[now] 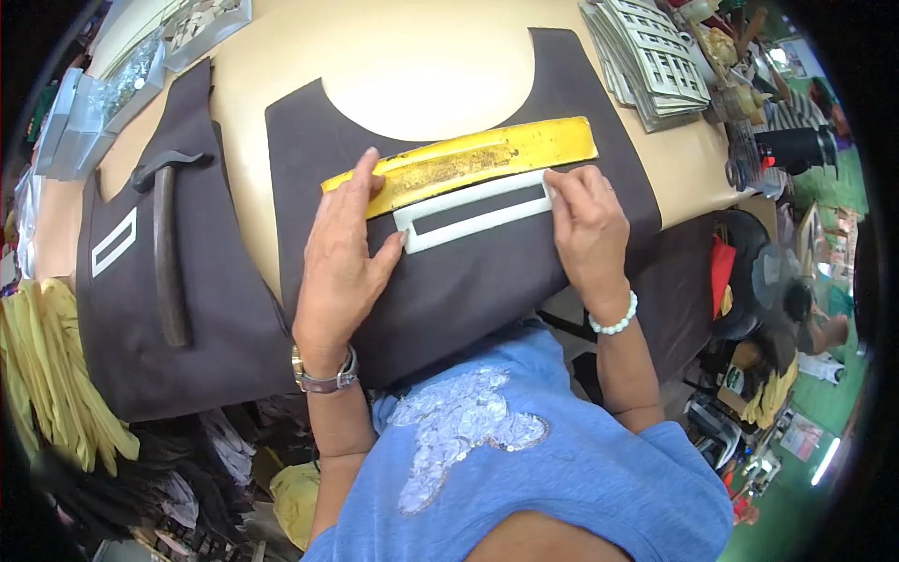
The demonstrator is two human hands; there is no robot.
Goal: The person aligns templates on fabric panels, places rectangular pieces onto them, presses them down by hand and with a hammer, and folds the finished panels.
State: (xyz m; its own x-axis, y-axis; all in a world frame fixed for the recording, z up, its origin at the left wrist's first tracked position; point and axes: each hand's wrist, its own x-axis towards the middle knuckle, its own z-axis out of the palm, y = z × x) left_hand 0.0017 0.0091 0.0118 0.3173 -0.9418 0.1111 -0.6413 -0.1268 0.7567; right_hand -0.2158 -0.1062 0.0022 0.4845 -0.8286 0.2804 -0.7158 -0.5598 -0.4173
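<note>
A white rectangular frame (479, 225) with a long slot lies slightly slanted on a dark apron-shaped piece of material (449, 300). Just above it, and nearly parallel, rests a worn yellow strip (496, 150). My left hand (339, 258) has its fingers stretched out; its thumb touches the frame's left end and its fingers reach the yellow strip's left part. At the frame's right end, my right hand (592, 225) pinches the corner between thumb and fingers. Dark material shows through the slot.
On the left, a hammer (167, 253) lies on a second dark piece (225, 365) bearing a small white frame (114, 259). Plastic bins (136, 84) stand at back left. Stacked slotted sheets (646, 56) sit at back right. Yellow gloves (56, 365) hang at the left edge.
</note>
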